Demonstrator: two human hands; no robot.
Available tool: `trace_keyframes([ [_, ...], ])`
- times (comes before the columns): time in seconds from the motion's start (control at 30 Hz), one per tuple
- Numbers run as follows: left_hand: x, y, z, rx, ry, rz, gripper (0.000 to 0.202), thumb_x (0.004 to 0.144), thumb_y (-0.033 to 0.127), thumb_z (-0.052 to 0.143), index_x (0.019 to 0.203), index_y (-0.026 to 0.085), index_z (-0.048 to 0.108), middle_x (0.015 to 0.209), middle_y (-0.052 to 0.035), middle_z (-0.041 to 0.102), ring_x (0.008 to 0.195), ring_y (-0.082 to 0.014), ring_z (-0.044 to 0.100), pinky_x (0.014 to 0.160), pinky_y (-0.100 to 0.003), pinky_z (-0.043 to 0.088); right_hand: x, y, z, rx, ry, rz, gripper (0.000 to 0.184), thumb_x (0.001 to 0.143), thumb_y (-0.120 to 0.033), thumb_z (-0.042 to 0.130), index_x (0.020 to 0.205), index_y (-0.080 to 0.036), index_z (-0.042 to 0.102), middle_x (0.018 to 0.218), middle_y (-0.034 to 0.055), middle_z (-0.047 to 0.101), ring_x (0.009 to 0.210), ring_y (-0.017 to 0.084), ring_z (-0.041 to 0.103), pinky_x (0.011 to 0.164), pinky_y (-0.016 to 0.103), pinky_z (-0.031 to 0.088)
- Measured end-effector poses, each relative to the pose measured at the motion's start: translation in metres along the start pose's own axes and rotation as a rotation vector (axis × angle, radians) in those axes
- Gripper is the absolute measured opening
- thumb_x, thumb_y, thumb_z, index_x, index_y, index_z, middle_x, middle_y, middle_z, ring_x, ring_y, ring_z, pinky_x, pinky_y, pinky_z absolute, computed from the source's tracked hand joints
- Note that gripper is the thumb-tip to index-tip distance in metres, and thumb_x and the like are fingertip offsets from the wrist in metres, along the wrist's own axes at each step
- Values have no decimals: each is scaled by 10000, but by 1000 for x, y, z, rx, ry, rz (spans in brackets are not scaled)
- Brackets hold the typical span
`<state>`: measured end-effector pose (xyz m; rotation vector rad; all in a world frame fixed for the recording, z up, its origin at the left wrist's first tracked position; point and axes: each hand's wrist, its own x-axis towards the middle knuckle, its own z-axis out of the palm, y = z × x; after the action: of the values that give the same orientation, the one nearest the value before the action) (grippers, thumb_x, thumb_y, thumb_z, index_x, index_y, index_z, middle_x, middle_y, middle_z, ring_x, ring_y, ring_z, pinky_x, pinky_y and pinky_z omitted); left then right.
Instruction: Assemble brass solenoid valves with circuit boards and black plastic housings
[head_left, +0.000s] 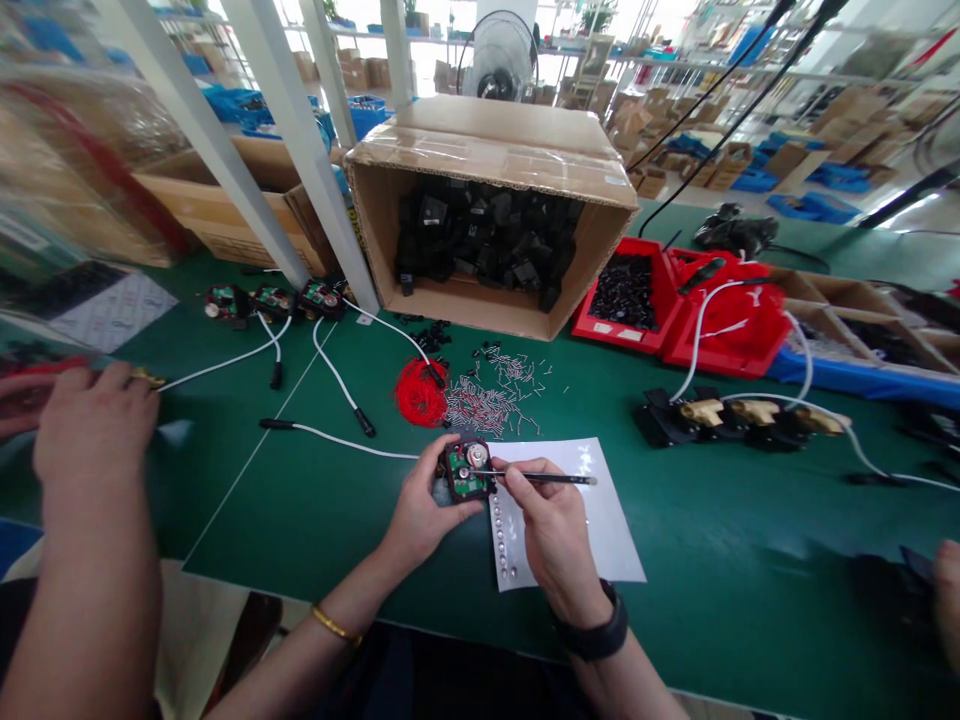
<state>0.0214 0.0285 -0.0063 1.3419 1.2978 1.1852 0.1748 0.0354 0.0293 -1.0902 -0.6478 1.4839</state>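
In my left hand (429, 508) is a small black device housing (469, 494), its open face showing a green circuit board and round metal parts. A white cable (360, 443) with a black plug runs from it to the left. My right hand (551, 515) pinches a thin dark pen-like tool (551, 478), its tip over the board; whether it touches cannot be made out. Under this hand lies a white sheet (611, 530) with a column of small round metal pieces (501, 545) along its left edge. Just behind are a red ring bundle (421, 392) and loose screws (484, 405).
A cardboard box (480, 300) of black housings stands behind, beside red bins (619, 300). Cabled units with brass fittings (754, 412) lie right; open units (319, 295) lie back left. A co-worker's hand (94, 420) is at left, another person's hand (949, 590) at the right edge.
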Motion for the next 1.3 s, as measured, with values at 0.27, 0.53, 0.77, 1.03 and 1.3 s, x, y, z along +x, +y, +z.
trace_keyframes([
  [0.27,0,-1,0,80,25,87,701,621,294,786,1239,235,460,1355,-109,399,1275,-313,388,1065,-479,323,1,0,-1,-38,-15,-30,169,676,-284,770,747,-183,655,835,52,723,820,218,645,806,365,458],
  [0.53,0,2,2,72,13,132,736,669,288,757,1302,234,385,1430,-128,306,1316,-317,328,1084,-510,281,1,-3,2,-77,-2,-43,174,668,-293,771,730,-178,656,826,55,720,808,224,649,787,363,468],
  [0.77,-4,-3,7,23,64,206,745,700,229,734,1303,231,297,1344,-130,410,1260,-269,419,1060,-486,339,1,-1,1,-90,-14,-63,146,689,-282,754,747,-187,659,817,43,718,819,221,647,801,367,467],
  [1.03,0,-7,4,168,42,405,544,747,179,688,1174,275,366,1337,-112,408,1258,-269,416,1008,-515,378,6,1,2,-135,-14,-76,139,710,-287,735,769,-189,655,845,55,714,837,232,647,803,378,477],
  [1.3,0,-13,2,380,79,443,410,830,159,553,1195,308,441,1394,-88,379,1264,-263,430,996,-460,419,8,-42,8,-525,-148,-653,170,812,-193,608,932,-276,695,1013,64,671,1026,262,585,920,404,432],
])
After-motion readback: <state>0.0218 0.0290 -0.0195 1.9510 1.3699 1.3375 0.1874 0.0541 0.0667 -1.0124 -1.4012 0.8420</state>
